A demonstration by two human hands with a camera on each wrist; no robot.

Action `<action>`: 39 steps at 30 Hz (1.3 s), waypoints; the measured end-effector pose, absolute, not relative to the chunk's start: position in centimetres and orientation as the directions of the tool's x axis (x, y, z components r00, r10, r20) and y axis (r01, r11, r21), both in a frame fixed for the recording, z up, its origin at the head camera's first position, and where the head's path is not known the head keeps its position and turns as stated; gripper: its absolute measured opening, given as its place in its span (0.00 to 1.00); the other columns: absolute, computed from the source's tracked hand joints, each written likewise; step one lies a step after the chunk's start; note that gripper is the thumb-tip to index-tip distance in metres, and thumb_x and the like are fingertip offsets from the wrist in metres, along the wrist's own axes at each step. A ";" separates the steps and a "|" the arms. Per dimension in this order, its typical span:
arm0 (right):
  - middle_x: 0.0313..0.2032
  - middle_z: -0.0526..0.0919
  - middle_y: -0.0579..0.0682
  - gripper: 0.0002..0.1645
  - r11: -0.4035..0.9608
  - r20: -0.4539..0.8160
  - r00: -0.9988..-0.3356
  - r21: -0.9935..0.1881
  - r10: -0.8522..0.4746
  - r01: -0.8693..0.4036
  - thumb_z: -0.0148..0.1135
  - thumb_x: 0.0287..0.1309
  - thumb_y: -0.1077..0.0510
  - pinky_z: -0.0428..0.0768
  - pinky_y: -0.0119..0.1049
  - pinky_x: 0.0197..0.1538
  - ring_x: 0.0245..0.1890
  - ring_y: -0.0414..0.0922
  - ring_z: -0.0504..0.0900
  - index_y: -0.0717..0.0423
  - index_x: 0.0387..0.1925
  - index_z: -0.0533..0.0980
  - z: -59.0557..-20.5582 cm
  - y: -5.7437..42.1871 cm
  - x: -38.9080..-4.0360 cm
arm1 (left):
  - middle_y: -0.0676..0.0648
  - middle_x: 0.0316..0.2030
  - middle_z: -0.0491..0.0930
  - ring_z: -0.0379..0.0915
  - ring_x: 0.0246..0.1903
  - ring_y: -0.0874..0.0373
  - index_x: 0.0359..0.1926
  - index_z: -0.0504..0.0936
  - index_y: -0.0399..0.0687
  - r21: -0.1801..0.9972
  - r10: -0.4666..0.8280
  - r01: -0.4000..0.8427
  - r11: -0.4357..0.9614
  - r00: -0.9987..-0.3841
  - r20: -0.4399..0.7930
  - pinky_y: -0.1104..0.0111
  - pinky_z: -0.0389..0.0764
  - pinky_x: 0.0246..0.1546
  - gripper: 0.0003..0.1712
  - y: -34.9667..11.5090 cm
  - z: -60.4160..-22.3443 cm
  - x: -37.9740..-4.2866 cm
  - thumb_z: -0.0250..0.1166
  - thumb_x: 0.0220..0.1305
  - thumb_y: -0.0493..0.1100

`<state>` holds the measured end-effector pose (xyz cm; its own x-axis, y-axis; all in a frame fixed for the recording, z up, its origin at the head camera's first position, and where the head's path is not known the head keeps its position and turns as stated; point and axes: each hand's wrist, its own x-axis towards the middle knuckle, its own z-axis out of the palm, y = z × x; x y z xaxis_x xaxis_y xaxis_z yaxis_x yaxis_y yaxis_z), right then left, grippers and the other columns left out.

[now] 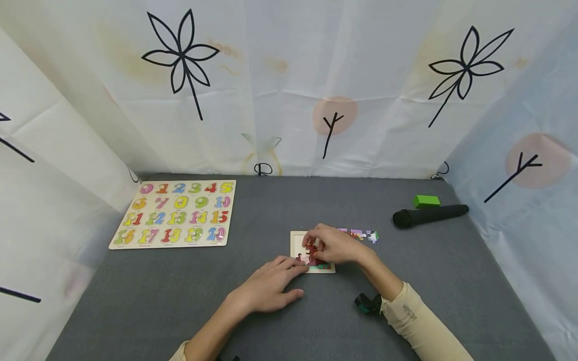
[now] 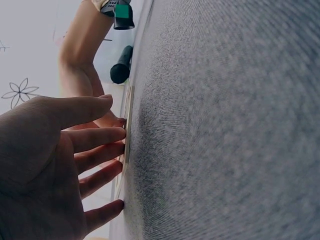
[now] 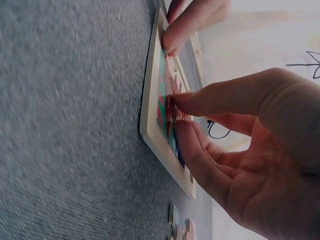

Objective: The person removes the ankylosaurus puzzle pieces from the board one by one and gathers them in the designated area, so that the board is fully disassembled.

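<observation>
Head view: left hand has pretty relaxed, straightish fingers touching the lil puzzle board flat on the grey surface; right hand pinches a reddish piece there, loose pieces just beside.

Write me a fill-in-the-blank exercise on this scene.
The right hand pinches a puzzle piece between fingers and ____.
In the head view, loose pieces lie to the ____ of the puzzle tray.
The number board ends with the numeral ____.
The green block sits beyond the black ____.

Missing words: thumb; right; 20; microphone.
</observation>
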<state>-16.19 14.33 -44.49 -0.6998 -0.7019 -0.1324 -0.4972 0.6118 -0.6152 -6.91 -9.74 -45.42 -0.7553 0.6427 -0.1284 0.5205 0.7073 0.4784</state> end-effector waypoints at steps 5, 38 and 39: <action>0.49 0.84 0.56 0.15 0.594 -0.155 -0.677 -0.643 -0.720 -0.483 0.68 0.68 0.68 0.82 0.30 0.42 0.37 0.35 0.82 0.53 0.53 0.84 -44.2 14.4 -16.6 | 0.54 0.73 0.77 0.69 0.75 0.53 0.76 0.77 0.54 0.485 0.644 0.517 0.705 -0.753 -0.134 0.48 0.76 0.73 0.31 -9.7 -45.4 -7.0 0.66 0.78 0.55; 0.35 0.86 0.57 0.21 0.522 -0.138 -0.654 -0.731 -0.744 -0.439 0.55 0.65 0.76 0.71 0.27 0.31 0.24 0.35 0.71 0.59 0.51 0.84 -44.4 14.6 -17.5 | 0.59 0.79 0.70 0.64 0.76 0.53 0.80 0.73 0.56 0.427 0.656 0.562 0.709 -0.747 -0.106 0.48 0.68 0.79 0.35 -8.4 -45.9 -6.7 0.66 0.78 0.56; 0.35 0.85 0.56 0.19 0.523 -0.131 -0.661 -0.730 -0.739 -0.440 0.56 0.64 0.76 0.72 0.27 0.32 0.25 0.35 0.72 0.59 0.50 0.84 -44.5 14.6 -17.5 | 0.59 0.79 0.70 0.64 0.77 0.53 0.80 0.73 0.56 0.431 0.655 0.559 0.709 -0.748 -0.108 0.47 0.68 0.79 0.34 -8.5 -45.9 -6.7 0.66 0.78 0.56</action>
<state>-17.47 14.58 -44.48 -0.6607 -0.7392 -0.1310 -0.4401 0.5227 -0.7302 -6.74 -8.45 -45.85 -0.7477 0.6552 -0.1079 0.5588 0.7086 0.4309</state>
